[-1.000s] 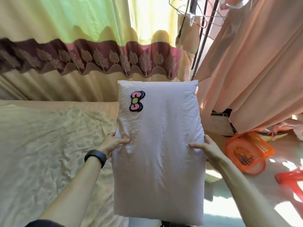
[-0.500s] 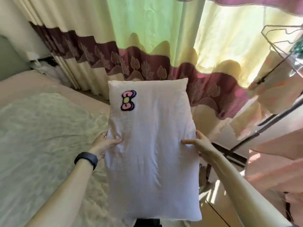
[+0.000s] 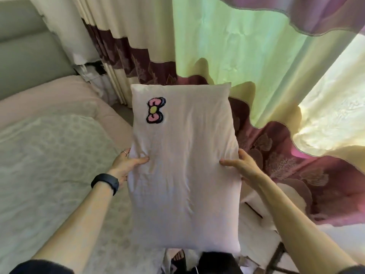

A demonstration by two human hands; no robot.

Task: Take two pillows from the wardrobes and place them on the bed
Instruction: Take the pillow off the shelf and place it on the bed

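Note:
I hold a pale pink pillow (image 3: pixel 183 171) lengthwise in front of me; a pink bow patch sits near its far left corner. My left hand (image 3: pixel 126 165) grips its left edge, thumb on top, a black band on the wrist. My right hand (image 3: pixel 240 165) grips the right edge the same way. The pillow hangs in the air over the bed's right edge. The bed (image 3: pixel 45 155) stretches to the left, covered with a pale patterned sheet over a pink mattress.
A padded grey-green headboard (image 3: pixel 25 52) stands at the far left. Green, cream and maroon curtains (image 3: pixel 227 56) hang straight ahead and to the right, close behind the pillow. A dark metal frame (image 3: pixel 276 258) shows low on the right.
My view has swung left: the orange basket and peach fabric have left the frame, and the headboard has come in. Both hands keep the same grip on the pillow.

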